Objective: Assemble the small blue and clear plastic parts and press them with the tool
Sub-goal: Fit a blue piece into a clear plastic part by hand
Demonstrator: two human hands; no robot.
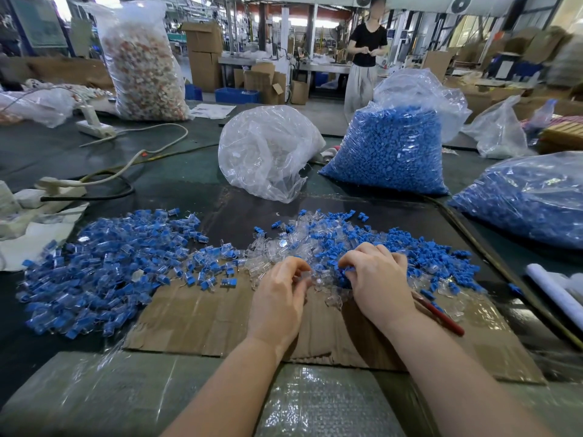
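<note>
Both bare forearms reach forward, the left hand (277,291) and right hand (375,275) lying close together, palms down, fingers curled inward toward each other, fingertips nearly meeting.

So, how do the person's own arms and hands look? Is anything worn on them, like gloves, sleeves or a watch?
Both forearms are bare right down to the bottom edge of the picture; no sleeve shows. The left hand and the right hand have no gloves. No ring, watch, bracelet or tape can be seen on the fingers or wrists. No markings show on them.
</note>
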